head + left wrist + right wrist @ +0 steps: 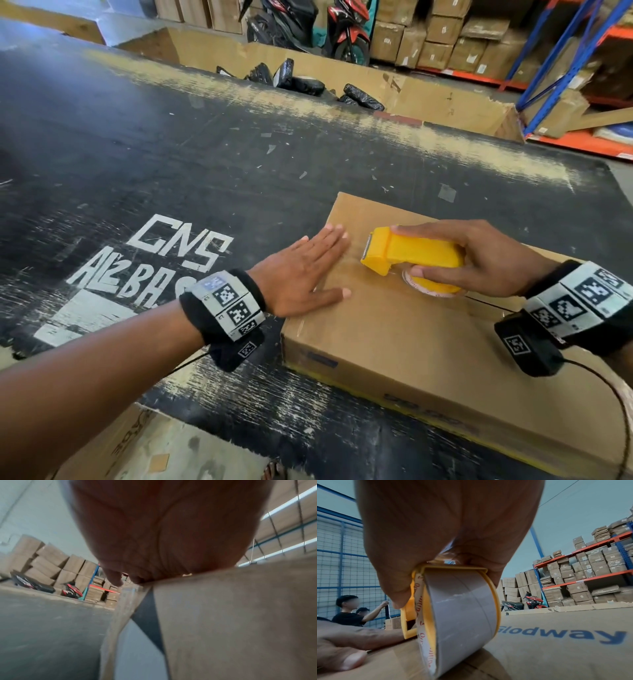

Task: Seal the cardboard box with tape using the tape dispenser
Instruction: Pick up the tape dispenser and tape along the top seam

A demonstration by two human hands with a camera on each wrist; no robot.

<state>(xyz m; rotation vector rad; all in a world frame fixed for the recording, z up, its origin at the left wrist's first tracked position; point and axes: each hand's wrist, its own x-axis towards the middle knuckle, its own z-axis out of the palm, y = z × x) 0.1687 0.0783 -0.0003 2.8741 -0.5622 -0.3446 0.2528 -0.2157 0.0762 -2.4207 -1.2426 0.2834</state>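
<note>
Gripping tape dispenser, left hand flat.

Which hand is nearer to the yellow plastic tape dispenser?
Right. The right hand grips the yellow plastic tape dispenser on the brown cardboard box; the left hand lies flat on the box beside the dispenser's front end, not touching it.

Left hand flat, palm down, fingers straight and together pointing toward 1 o'clock, thumb spread toward 3 o'clock, left forearm reaching in from 8 o'clock, right hand curled in a grip, knuckles up, fingers pointing toward 9 o'clock, banded wrist at 4 o'clock
</note>
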